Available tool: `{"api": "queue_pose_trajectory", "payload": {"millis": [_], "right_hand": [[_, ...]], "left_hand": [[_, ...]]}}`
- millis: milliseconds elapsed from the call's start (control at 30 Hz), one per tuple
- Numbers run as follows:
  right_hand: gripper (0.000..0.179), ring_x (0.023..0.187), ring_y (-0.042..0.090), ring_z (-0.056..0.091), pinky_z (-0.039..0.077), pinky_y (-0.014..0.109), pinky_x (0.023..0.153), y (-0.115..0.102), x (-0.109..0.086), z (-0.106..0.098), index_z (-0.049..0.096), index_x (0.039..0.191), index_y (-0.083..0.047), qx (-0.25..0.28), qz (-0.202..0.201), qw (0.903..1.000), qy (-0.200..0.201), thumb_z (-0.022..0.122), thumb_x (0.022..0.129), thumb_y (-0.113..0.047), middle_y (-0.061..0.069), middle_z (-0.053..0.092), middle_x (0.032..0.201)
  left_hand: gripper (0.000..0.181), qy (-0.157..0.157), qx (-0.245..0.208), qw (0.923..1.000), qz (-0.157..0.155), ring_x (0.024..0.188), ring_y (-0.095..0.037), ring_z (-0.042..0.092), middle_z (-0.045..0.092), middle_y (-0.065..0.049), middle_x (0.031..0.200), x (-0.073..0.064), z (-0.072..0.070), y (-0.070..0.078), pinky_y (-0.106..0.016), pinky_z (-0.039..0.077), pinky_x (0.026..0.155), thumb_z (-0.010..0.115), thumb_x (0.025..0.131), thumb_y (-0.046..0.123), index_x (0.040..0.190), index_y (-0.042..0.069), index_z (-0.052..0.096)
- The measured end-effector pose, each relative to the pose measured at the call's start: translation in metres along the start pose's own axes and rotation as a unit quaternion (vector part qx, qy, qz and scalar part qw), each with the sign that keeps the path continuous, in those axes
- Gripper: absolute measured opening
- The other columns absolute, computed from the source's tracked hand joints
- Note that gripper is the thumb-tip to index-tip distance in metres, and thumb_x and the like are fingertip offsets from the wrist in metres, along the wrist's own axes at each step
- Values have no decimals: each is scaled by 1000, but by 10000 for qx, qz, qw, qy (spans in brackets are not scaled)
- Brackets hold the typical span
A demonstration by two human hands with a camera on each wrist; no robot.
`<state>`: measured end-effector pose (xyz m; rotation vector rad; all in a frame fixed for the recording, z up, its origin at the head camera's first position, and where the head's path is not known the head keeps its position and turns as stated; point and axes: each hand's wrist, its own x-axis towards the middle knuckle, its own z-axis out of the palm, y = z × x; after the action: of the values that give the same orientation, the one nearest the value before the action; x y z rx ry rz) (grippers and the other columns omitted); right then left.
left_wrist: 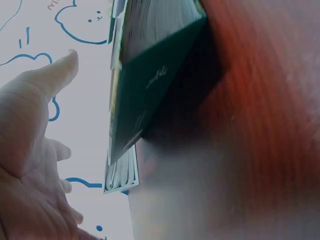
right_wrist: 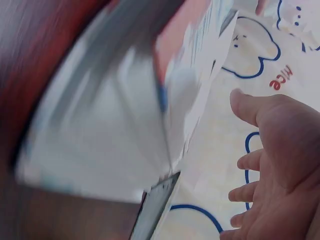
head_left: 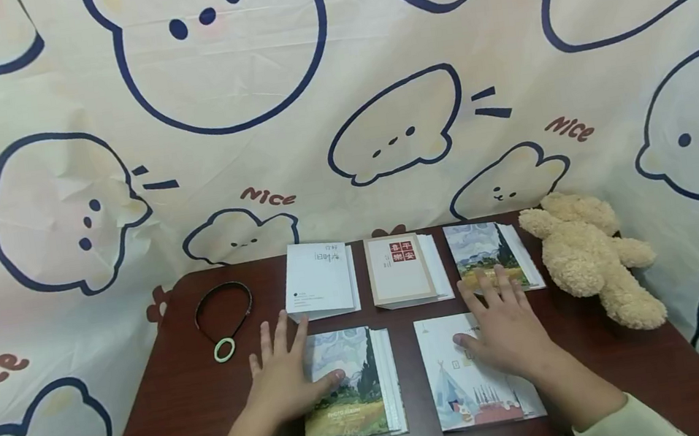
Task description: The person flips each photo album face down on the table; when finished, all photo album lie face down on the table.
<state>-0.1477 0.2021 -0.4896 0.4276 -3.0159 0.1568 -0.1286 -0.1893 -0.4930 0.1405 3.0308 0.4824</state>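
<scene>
My left hand [head_left: 286, 377] is spread, fingers extended, over the left edge of a photo album [head_left: 358, 412] with a painted landscape cover. Seen from the left wrist, the same hand [left_wrist: 30, 145] is beside the album's dark green back cover [left_wrist: 150, 85], with no fingers curled round it. On the other side, my right hand [head_left: 509, 329] spreads over a white album [head_left: 472, 397] with a tent picture. Its fingertips overlap the lower part of a smaller landscape album [head_left: 475, 242] behind. The right wrist view shows that hand [right_wrist: 285, 150] with empty, loosely extended fingers.
At the back stand a white album [head_left: 318, 281] and a beige-bordered album [head_left: 399, 274] with red squares. A black cord loop with a pale green ring [head_left: 224, 349] lies left. A plush toy [head_left: 586, 253] lies at the right edge of the brown table [head_left: 170, 418], before a patterned cloth [head_left: 289, 160].
</scene>
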Motion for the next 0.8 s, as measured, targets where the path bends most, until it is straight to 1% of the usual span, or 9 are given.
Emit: {"api": "queue_pose_trajectory", "payload": {"millis": [100,200,300,433,533,600,800], "right_hand": [[93,151,55,16,25,69,117,-12,-1,0,40,160,-8,209,-70,9997,42,75,89,-57,29,30,163],[91,147,54,28,34,68,112,-23,-1,1,42,158,-7,545,-78,9985,9,78,88,-51,28,35,160],[89,144,50,35,41,66,109,-35,-1,4,42,158,-6,963,-80,9953,-101,79,88,-48,25,38,159],[87,143,46,39,43,62,108,-48,-1,6,40,158,-5,1527,-150,9879,-222,78,90,-44,23,40,159],[86,142,44,41,42,61,110,-57,0,9,39,159,-6,1874,-197,9818,-238,78,91,-42,21,42,158],[85,142,43,42,42,61,110,-63,0,10,39,159,-7,2086,-202,9775,-236,78,91,-40,21,43,157],[79,140,40,47,44,58,110,-81,0,14,42,157,-6,2494,-332,9672,-340,78,93,-34,20,48,153]], "left_hand": [[114,-72,-425,9991,-43,155,-51,3,3,-17,173,-4,1,1,-81,30,105,76,80,70,168,22,20],[109,-2,-924,9957,-111,151,-54,18,12,-19,171,-7,3,2,-77,41,99,80,84,58,167,20,21],[104,56,-1422,9896,-219,147,-55,29,21,-21,167,-11,5,2,-74,42,101,81,87,49,167,18,22],[102,32,-1857,9820,-351,143,-51,39,29,-24,162,-15,9,2,-70,42,104,81,89,44,167,15,21],[104,-11,-2067,9775,-428,138,-50,45,31,-26,160,-18,12,2,-68,44,104,81,89,43,167,14,19],[104,-34,-2198,9744,-463,136,-51,47,32,-28,159,-19,13,2,-68,44,103,81,90,42,167,13,19],[101,-90,-2466,9677,-523,128,-50,54,35,-31,156,-22,13,-1,-67,47,99,82,91,36,166,10,20]]}}
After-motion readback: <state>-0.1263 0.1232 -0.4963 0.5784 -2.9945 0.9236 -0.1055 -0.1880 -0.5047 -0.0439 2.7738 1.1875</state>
